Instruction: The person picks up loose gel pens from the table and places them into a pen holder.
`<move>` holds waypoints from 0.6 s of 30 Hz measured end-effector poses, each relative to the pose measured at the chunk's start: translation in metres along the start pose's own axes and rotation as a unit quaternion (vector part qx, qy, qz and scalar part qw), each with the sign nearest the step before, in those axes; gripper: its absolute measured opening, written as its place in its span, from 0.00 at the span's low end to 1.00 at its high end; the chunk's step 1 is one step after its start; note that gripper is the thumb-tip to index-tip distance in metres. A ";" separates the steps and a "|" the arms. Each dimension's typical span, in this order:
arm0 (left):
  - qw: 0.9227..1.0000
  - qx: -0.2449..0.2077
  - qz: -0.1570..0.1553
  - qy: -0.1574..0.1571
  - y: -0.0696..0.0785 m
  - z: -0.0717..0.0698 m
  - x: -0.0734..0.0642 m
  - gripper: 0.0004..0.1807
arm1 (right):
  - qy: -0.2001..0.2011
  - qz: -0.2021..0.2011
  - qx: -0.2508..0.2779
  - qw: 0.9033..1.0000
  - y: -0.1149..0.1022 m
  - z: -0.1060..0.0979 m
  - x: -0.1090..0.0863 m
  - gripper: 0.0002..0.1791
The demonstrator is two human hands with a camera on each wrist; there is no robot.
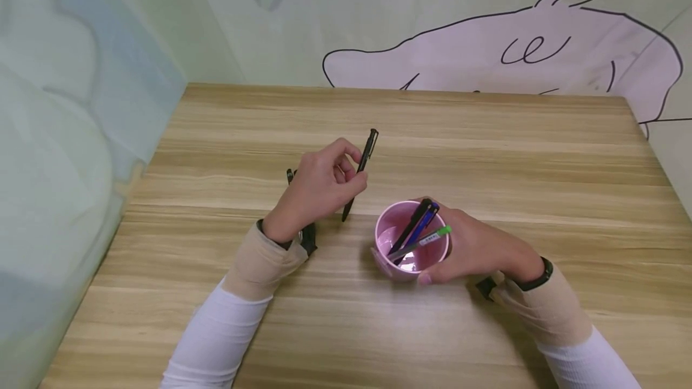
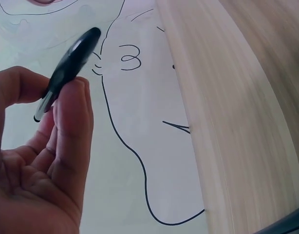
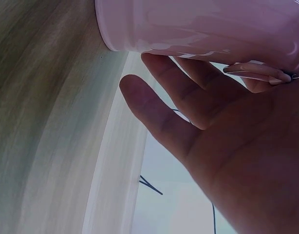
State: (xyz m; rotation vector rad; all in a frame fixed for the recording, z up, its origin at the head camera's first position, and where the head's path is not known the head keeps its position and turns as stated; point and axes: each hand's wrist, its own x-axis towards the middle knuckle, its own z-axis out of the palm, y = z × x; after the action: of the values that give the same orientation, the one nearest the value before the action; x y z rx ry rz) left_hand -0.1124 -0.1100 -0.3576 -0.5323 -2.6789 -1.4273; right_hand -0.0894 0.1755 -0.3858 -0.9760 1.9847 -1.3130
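Observation:
My left hand (image 1: 324,182) pinches a black pen (image 1: 367,152) between thumb and fingers, above the table and left of the cup. Its clip end slants up, its tip points down; the left wrist view shows the pen (image 2: 74,58) from close by. My right hand (image 1: 476,245) grips a pink cup (image 1: 382,221) around its right side, thumb at the near rim. In the right wrist view the fingers lie along the pink cup (image 3: 203,24). Inside the cup lean a black pen (image 1: 413,221), a blue pen (image 1: 424,226) and a pen with a green end (image 1: 444,230).
Narrow black ends (image 1: 290,175) stick out behind my left hand, mostly hidden by it. The wood-grain table (image 1: 486,155) meets a wall (image 1: 292,35) with a cartoon drawing at its far edge. A second painted wall (image 1: 54,167) stands along the left.

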 end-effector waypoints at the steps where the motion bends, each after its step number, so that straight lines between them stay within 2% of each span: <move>1: 1.000 -0.003 0.000 0.000 0.000 0.000 0.000 0.10 | 0.000 0.000 0.000 1.000 0.000 0.000 0.000 0.48; 10: 1.000 -0.003 0.022 0.016 0.000 0.000 0.000 0.10 | 0.008 0.001 -0.009 1.000 0.000 0.000 0.000 0.48; 18: 0.998 -0.022 0.040 0.037 0.000 0.000 0.000 0.10 | 0.004 -0.003 -0.012 1.000 0.000 0.000 0.001 0.48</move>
State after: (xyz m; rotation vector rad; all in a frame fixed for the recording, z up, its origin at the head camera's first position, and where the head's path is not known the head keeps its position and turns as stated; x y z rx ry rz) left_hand -0.1127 -0.1096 -0.3576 -0.5720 -2.5451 -1.4570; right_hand -0.0900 0.1749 -0.3858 -0.9912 2.0090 -1.3015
